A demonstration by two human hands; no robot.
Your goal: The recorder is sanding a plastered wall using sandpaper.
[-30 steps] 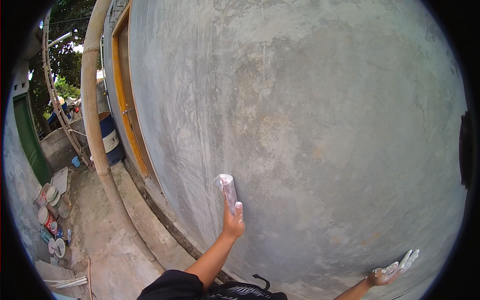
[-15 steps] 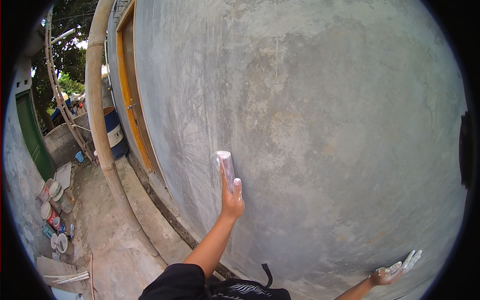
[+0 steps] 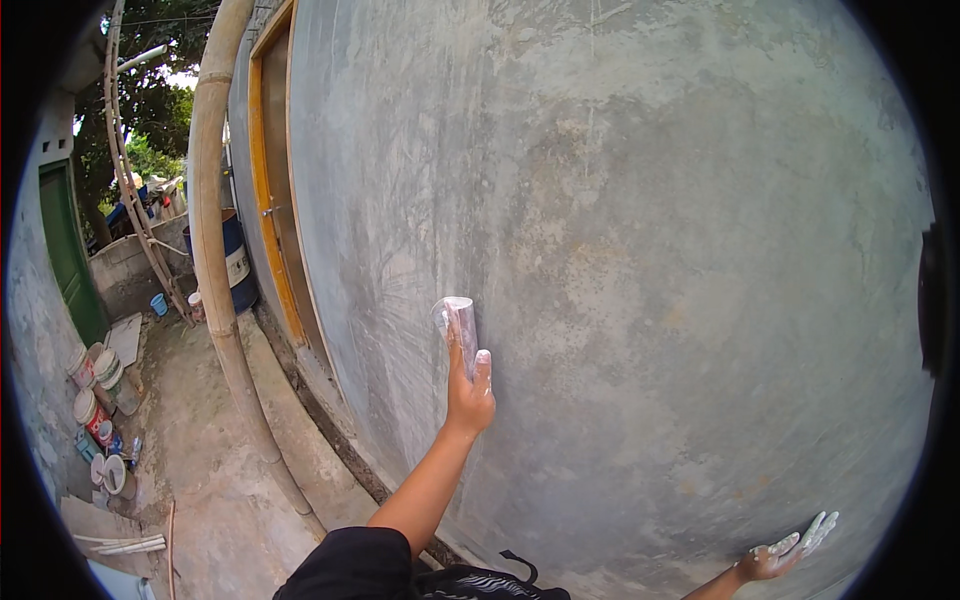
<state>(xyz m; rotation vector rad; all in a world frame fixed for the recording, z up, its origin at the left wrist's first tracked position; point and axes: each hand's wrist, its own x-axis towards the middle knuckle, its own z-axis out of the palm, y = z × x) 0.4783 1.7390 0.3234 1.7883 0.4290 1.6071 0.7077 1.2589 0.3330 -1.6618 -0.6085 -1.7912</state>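
Note:
My left hand (image 3: 470, 395) holds a short, pale, tube-like piece (image 3: 466, 325) smeared with white against the grey wall (image 3: 650, 250). Its thumb, white at the tip, points up along the piece, whose exact kind I cannot make out. Fingers on its left side are partly covered by the piece. Low at the right, my right hand (image 3: 775, 560) is open and holds nothing. White paste coats its palm and spread fingers; whether it touches the wall is unclear.
A bamboo pole (image 3: 212, 200) stands left of the wall, near an orange-framed door (image 3: 270, 190) and a blue drum (image 3: 236, 265). Several paint buckets (image 3: 88, 407) line the opposite wall by a green door (image 3: 70, 250). White sticks (image 3: 120, 545) lie at lower left.
The view has shifted slightly. My left hand and the pale piece remain at the wall, the piece turned a little. My right hand appears slightly lower and stays open.

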